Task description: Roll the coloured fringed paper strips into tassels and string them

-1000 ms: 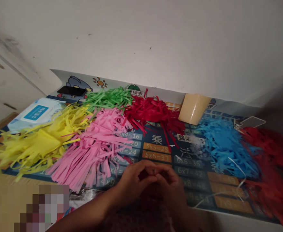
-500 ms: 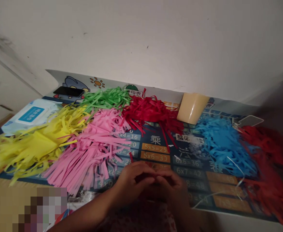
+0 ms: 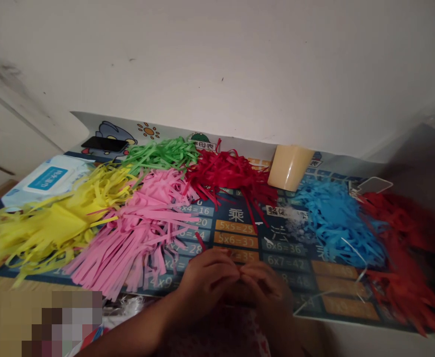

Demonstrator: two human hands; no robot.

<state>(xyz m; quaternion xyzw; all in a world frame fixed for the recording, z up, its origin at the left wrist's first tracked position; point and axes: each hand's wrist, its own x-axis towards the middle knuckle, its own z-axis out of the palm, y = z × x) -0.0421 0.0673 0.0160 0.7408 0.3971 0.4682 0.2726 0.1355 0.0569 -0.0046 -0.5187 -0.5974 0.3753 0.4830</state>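
My left hand (image 3: 208, 277) and my right hand (image 3: 267, 285) meet at the fingertips over the front edge of the printed mat (image 3: 236, 240). The fingers of both are closed in a pinch; what is between them is too small and dark to make out. A thin dark red strip (image 3: 200, 241) sticks up just behind my left hand. Pink fringed paper (image 3: 139, 223) lies to the left of my hands, and dark red fringed paper (image 3: 232, 173) lies behind them. To their right is blue fringed paper (image 3: 342, 220).
Yellow fringe (image 3: 61, 218), green fringe (image 3: 161, 154), a wipes pack (image 3: 48, 178) and a phone (image 3: 105, 144) lie at the left. A beige cup (image 3: 290, 167) stands near the wall. Red fringe (image 3: 407, 248) and white string (image 3: 362, 272) are at the right.
My fingertips have drawn closer together, and the gap between my hands has narrowed. The view has shifted slightly; the things on the mat look otherwise unchanged.
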